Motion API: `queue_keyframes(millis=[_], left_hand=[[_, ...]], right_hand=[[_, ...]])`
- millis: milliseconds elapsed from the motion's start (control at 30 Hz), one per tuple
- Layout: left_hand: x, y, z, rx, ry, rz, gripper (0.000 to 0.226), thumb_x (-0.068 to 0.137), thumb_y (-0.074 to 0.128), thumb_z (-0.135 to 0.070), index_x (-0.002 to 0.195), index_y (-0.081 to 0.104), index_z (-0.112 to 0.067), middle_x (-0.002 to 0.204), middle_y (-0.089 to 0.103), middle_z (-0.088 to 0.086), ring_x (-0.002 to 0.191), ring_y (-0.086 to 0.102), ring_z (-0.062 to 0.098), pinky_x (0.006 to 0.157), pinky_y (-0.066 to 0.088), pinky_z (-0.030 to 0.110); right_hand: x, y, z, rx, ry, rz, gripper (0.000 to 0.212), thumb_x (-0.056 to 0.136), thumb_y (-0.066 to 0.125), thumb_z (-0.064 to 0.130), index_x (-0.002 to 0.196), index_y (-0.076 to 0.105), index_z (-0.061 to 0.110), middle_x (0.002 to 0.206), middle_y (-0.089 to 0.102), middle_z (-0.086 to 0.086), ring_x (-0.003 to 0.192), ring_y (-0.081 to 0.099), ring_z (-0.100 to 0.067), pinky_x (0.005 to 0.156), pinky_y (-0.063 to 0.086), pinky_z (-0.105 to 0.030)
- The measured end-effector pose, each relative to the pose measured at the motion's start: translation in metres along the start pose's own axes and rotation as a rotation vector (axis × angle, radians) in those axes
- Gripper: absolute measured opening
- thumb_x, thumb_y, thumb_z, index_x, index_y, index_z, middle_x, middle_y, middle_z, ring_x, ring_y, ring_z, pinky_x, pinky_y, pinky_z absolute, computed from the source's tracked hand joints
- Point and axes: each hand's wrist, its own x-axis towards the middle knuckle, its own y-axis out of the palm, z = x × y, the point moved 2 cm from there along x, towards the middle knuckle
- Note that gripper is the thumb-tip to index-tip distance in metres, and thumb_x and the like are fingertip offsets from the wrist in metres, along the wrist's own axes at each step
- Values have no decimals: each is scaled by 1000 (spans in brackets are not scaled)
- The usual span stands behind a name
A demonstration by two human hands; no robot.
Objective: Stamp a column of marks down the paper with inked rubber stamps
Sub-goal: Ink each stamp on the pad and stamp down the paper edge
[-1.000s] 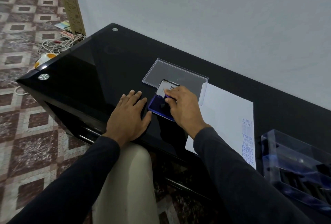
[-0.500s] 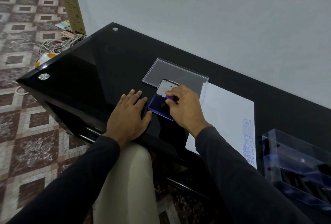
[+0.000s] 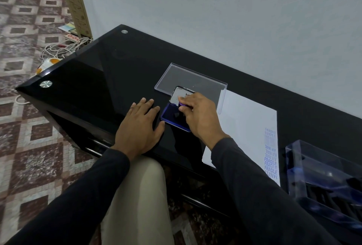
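Black table (image 3: 109, 72): open ink pad (image 3: 172, 116), right hand (image 3: 199, 115) pinching stamp (image 3: 183, 104) inside.

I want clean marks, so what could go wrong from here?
1. The left hand lies flat beside the pad, not on it; the pad could slide on the glossy table.
2. The right hand must carry the inked stamp across bare paper to the column; drips or smudges are possible.

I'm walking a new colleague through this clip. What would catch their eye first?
The right hand pinching a small purple stamp over the open ink pad mid-table, with the left hand flat on the black glass beside it. Then the white paper on the right, blue marks along its edge.
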Motion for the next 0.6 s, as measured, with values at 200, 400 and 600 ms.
queue_keyframes(millis=[200,400,600], left_hand=[[0,0,-1,12,-1,-10,65,95,38,-56,144,53,-17,156,43,8,149,30,26,124,18,43],[0,0,0,10,2,-15,61,96,43,-54,144,53,-17,156,43,9,149,31,26,124,19,43],[-1,-1,-1,8,6,-20,62,96,42,-54,143,54,-17,155,44,9,148,32,26,124,21,44]], right_hand=[[-3,-4,-3,32,37,0,27,86,74,13,112,73,13,111,67,-1,102,61,-14,97,51,-32],[-4,-3,-3,22,35,-4,27,88,72,16,115,72,13,113,66,-1,104,61,-14,97,51,-32],[-2,0,-1,19,15,21,23,94,63,11,116,72,11,112,65,-4,104,60,-16,97,48,-28]])
